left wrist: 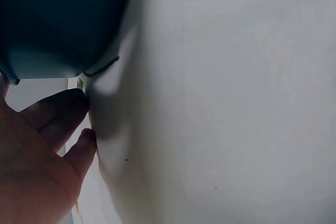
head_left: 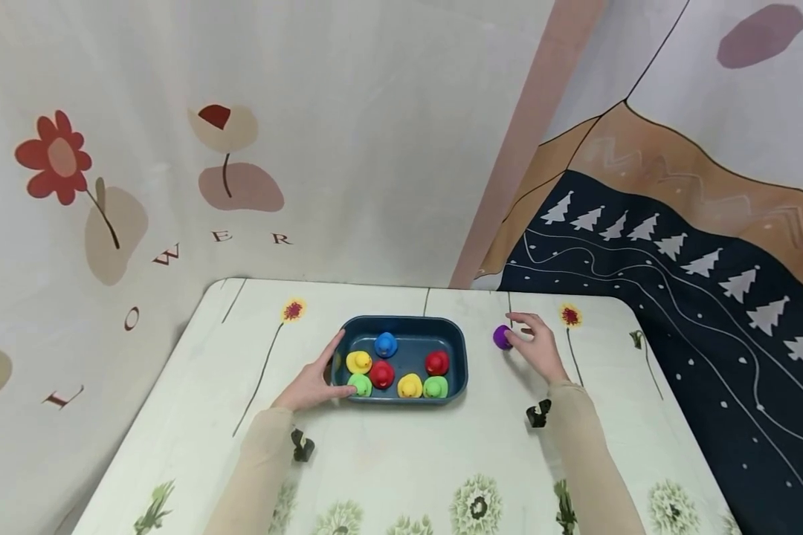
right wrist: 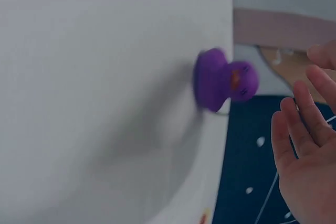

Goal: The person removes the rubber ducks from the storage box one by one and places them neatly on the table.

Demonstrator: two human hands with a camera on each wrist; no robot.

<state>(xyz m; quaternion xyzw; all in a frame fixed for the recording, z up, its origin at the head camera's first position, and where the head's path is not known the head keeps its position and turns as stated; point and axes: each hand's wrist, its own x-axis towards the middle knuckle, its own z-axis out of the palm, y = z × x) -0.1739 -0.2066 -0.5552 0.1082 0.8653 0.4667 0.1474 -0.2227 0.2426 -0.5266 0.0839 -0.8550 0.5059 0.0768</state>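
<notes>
A white flower-printed table [head_left: 401, 453] carries a dark blue tray [head_left: 411, 351]; a purple duck [right wrist: 212, 81] sits to its right.

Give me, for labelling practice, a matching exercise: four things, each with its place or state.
1. Dark blue rectangular tray
2. Purple toy duck
3. Blue toy duck
4. Left hand

A. Outside the tray, near the right hand
B. At the tray's left end
C. Inside the tray, nearest its far side
D. Holding seven toy ducks

Pairs: 1-D, 2-A, 3-C, 4-B
</notes>
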